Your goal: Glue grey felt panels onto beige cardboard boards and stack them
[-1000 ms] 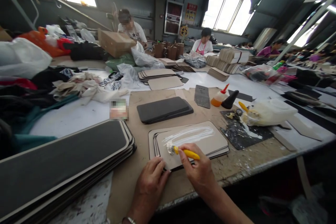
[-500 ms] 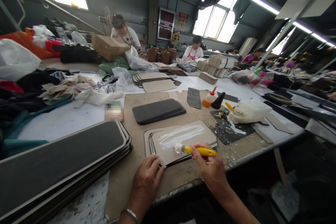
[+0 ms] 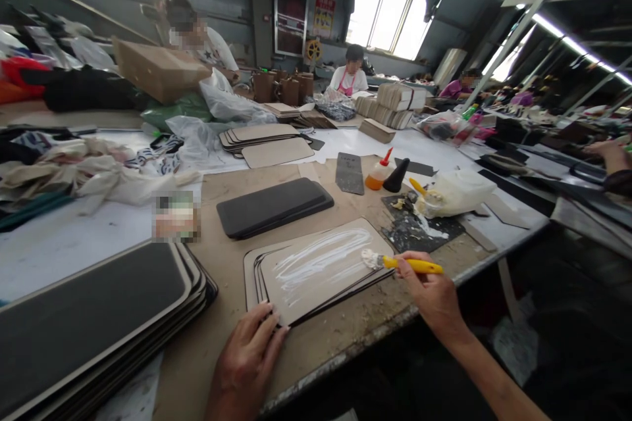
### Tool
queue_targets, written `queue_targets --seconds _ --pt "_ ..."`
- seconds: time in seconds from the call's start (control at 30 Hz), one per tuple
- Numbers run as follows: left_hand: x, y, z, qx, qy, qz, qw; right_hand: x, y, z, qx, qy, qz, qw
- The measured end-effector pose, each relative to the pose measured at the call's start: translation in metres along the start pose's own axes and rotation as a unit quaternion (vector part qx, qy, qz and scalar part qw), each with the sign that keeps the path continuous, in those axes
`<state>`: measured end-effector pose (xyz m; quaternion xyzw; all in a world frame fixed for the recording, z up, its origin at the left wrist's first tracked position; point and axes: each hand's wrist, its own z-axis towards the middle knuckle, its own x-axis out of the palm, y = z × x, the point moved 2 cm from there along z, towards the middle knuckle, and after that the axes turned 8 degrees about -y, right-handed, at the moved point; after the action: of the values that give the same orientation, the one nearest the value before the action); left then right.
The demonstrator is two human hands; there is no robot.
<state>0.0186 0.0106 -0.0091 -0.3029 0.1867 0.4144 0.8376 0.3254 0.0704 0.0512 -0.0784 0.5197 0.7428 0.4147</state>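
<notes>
My right hand point(image 3: 432, 293) is closed round a yellow-handled brush point(image 3: 402, 264) whose glue-laden bristles rest at the right end of the top cardboard panel point(image 3: 320, 266). White glue streaks run across that panel, which tops a small stack. My left hand point(image 3: 247, 358) lies with fingers stretched flat on the stack's near left corner, pinning it to the brown-paper-covered table point(image 3: 207, 335).
A tall stack of dark panels point(image 3: 93, 316) lies at the left, a smaller dark stack point(image 3: 274, 205) behind the work. A glue bottle point(image 3: 378, 174), black cone point(image 3: 396, 176) and glue-filled bag point(image 3: 454, 192) sit at the right. Cloth heaps point(image 3: 74, 168) lie left; other people work at the back.
The brush has swept from the panel's left end to its right end, leaving more glue streaks. My view has shifted right. My left hand has stayed on the stack's corner.
</notes>
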Motion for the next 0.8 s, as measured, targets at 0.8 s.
queue_targets --seconds 0.8 --pt "-0.001 0.0 0.005 0.022 0.003 0.016 1.0 0.044 0.063 -0.003 -0.356 0.199 0.097 0.908"
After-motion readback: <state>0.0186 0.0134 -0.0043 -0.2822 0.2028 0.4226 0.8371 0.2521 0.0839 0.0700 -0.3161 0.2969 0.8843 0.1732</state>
